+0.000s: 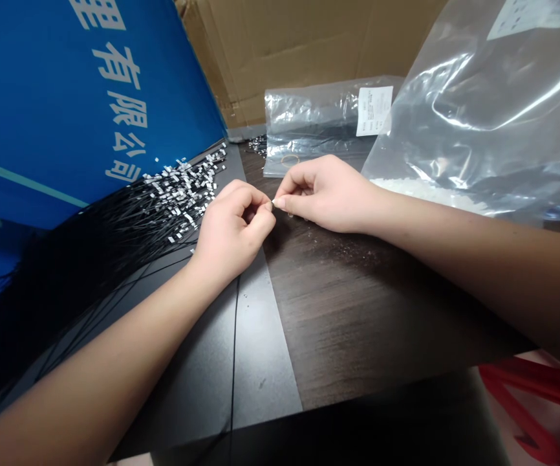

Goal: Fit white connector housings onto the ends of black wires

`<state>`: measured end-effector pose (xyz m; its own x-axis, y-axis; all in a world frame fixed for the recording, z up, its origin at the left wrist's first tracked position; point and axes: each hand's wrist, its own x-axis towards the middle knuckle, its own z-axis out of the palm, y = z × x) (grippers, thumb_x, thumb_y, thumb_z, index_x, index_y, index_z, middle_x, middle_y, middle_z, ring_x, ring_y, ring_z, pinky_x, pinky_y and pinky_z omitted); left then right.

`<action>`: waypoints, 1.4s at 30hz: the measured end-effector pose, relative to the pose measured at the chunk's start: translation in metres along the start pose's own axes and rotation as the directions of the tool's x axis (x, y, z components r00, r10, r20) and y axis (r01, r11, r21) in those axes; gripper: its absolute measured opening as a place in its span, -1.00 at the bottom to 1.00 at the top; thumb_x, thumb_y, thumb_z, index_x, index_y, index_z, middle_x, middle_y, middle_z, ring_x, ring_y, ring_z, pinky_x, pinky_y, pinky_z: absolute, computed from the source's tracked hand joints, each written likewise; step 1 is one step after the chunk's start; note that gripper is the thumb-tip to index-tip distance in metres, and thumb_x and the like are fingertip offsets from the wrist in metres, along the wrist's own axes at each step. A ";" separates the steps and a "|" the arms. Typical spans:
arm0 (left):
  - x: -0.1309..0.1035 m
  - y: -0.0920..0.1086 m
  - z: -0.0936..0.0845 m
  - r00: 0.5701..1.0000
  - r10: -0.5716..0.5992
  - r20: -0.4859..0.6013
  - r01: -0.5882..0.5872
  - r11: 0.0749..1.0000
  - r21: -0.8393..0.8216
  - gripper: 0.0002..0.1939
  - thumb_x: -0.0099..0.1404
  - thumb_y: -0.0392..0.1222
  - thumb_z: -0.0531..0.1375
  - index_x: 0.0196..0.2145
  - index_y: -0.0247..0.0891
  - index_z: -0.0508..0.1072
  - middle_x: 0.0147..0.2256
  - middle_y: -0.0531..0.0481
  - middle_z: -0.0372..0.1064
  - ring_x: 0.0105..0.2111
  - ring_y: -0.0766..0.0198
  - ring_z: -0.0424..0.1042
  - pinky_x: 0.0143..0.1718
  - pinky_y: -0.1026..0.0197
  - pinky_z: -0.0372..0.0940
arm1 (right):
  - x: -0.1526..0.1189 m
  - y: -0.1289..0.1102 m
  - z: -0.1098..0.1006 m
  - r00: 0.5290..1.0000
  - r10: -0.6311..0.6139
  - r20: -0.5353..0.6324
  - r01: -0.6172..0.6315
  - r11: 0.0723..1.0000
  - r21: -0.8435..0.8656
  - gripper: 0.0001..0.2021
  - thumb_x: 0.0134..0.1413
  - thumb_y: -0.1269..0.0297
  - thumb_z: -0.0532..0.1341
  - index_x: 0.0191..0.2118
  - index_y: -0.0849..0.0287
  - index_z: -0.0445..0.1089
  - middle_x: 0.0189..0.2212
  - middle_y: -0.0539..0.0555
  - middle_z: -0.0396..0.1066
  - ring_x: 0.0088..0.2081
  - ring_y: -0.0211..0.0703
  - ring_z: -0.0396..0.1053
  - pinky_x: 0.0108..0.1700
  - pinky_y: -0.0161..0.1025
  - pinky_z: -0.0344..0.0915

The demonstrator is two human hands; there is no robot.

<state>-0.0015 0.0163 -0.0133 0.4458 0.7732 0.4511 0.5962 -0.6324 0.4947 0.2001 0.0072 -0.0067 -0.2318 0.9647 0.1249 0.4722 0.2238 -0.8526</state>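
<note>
My left hand [235, 223] is closed in a pinch, thumb against forefinger. A thin black cable [235, 343] runs down from beneath it over the grey sheet and past the table's front edge. My right hand [326, 194] is also pinched, its fingertips meeting those of my left hand. Between the fingertips shows a tiny pale piece, too small to name. To the left of my hands lies a thick bundle of black cables [115, 226], many with small white ends [178, 194].
A clear plastic bag [309, 113] with a label lies behind my hands. At right stands a larger clear bag [493, 110] with small white pieces [430, 191] at its bottom. A blue panel [57, 97] and a cardboard box [304, 52] border the dark wooden table [357, 330].
</note>
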 end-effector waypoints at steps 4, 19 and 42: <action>0.001 -0.003 0.001 1.000 -0.030 -0.005 0.030 0.999 -0.017 -0.87 0.31 -0.26 0.22 -0.43 -0.19 0.44 -0.36 0.01 0.47 -0.30 0.22 0.42 -0.22 0.15 0.33 | 0.001 0.003 -0.003 1.000 0.017 0.018 -0.018 0.999 0.048 -0.86 0.15 0.21 0.40 -0.34 0.18 0.58 -0.42 0.04 0.51 -0.36 -0.18 0.37 -0.26 -0.19 0.29; 0.000 -0.003 0.002 0.998 -0.058 0.000 0.058 0.997 -0.047 -0.88 0.31 -0.24 0.23 -0.41 -0.20 0.47 -0.34 0.01 0.48 -0.31 0.23 0.42 -0.22 0.16 0.34 | 0.001 0.005 -0.002 1.000 0.013 0.029 -0.014 0.998 0.058 -0.85 0.16 0.21 0.39 -0.33 0.18 0.56 -0.45 0.02 0.48 -0.40 -0.21 0.32 -0.30 -0.20 0.26; 0.003 -0.004 0.000 0.975 -0.202 0.096 0.218 0.955 -0.203 -0.84 0.31 -0.12 0.28 -0.35 -0.25 0.54 -0.36 0.00 0.47 -0.34 0.23 0.39 -0.25 0.18 0.28 | 0.003 0.007 0.000 1.000 0.000 -0.029 0.003 0.994 0.109 -0.84 0.18 0.26 0.41 -0.37 0.19 0.51 -0.51 -0.01 0.39 -0.41 -0.23 0.29 -0.29 -0.21 0.26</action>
<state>-0.0022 0.0210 -0.0143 0.3778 0.8861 0.2686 0.5309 -0.4450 0.7212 0.2026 0.0119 -0.0123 -0.2068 0.9683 0.1399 0.3758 0.2106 -0.9025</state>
